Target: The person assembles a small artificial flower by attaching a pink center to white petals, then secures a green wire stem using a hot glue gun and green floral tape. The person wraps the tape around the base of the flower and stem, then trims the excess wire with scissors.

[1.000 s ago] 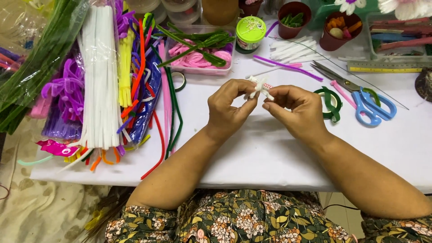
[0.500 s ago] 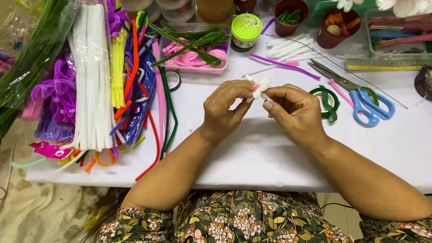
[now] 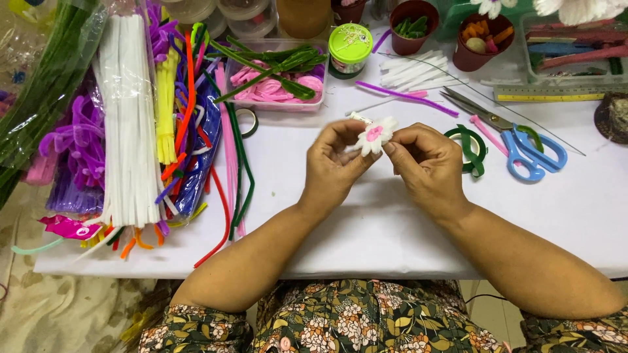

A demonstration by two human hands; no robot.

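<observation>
A small white pipe-cleaner flower with a pink centre point(image 3: 373, 135) is held between both hands above the white table point(image 3: 366, 229). My left hand point(image 3: 332, 163) pinches its left side with thumb and fingers. My right hand point(image 3: 425, 163) grips its right side, fingertips on the petals. The flower's face is turned up toward the camera. Both forearms rest over the table's near edge.
Bundles of white, yellow, purple, blue and orange pipe cleaners point(image 3: 131, 124) lie at the left. A clear tray of pink and green pieces point(image 3: 278, 85), a green-lidded jar point(image 3: 350, 47), blue scissors point(image 3: 523, 147), a green tape roll point(image 3: 468, 145) and small pots point(image 3: 481, 42) sit behind.
The flower has been turned in the fingers, so its white petals and pink centre now face up. Both hands stay in nearly the same place.
</observation>
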